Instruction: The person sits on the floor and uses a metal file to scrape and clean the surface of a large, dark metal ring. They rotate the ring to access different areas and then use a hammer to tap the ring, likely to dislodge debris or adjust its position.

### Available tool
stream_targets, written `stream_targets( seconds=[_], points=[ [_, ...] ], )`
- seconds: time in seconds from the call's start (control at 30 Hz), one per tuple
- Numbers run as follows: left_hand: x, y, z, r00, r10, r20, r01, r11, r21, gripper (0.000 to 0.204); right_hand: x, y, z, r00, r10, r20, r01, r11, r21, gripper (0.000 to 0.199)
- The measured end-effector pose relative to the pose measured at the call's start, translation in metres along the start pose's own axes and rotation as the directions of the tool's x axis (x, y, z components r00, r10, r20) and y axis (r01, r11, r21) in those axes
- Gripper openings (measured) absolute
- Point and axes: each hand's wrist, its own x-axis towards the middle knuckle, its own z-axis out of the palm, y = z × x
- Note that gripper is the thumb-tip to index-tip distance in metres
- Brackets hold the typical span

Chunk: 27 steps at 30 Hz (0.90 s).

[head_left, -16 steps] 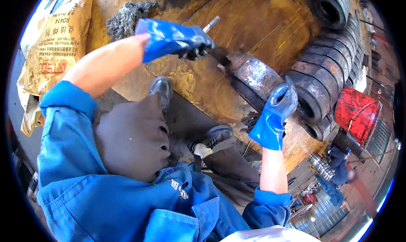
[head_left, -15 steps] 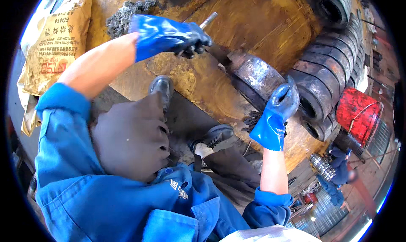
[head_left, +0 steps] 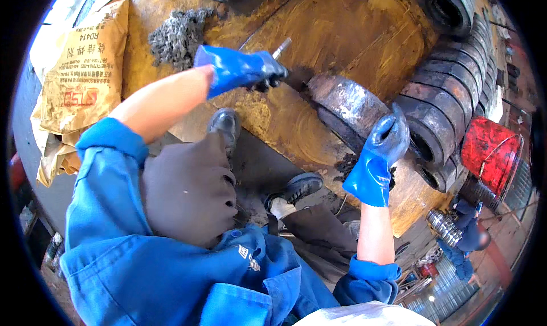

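My left hand [head_left: 248, 72], in a blue rubber glove with blackened fingers, is closed round a slim metal rod [head_left: 281, 48]. The rod's light end sticks up past the fingers; its other end is hidden. Just right of that hand a thick, shiny-faced metal ring [head_left: 347, 101] stands on its rim on the stained brown work surface [head_left: 342, 24]. My right hand [head_left: 386, 138], gloved the same way, is curled against the ring's right end; part of its fingers is hidden. A dark patch, perhaps shadow or grime, lies between the left fingers and the ring.
A row of dark metal rings [head_left: 439, 92] lines the right side. Beyond it stands a red bucket [head_left: 490, 155]. A grey tangle of rags or fibre [head_left: 181, 38] lies far left, near a yellow sack [head_left: 85, 69]. Another person [head_left: 464, 235] is at the lower right.
My left hand, with the rod, has come down a little and closer to the ring. My right hand stays at the ring. The whole view has shifted slightly.
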Motion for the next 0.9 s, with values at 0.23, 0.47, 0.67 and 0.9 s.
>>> stream_targets(
  seconds=[0.23,0.47,0.67,0.9],
  points=[
    [-0.001,0.02,-0.005,0.991,-0.127,-0.045,0.127,0.992,-0.003,0.034,0.003,0.0,-0.001,1.0,0.025,0.002,-0.025,0.999,-0.021,0.024],
    [0.031,0.014,-0.016,0.99,-0.142,-0.002,0.142,0.985,-0.1,0.028,0.005,0.0,0.001,0.999,0.021,0.042,-0.022,1.0,0.014,0.028],
    [0.023,0.023,-0.019,0.998,-0.041,-0.038,0.036,0.992,-0.118,0.023,0.008,-0.005,-0.001,0.998,0.05,0.027,-0.051,0.998,0.026,0.024],
    [0.041,0.025,-0.02,0.982,-0.172,-0.074,0.16,0.977,-0.143,0.028,0.002,0.0,0.003,0.998,0.057,0.04,-0.058,0.998,0.01,0.025]
  ],
)
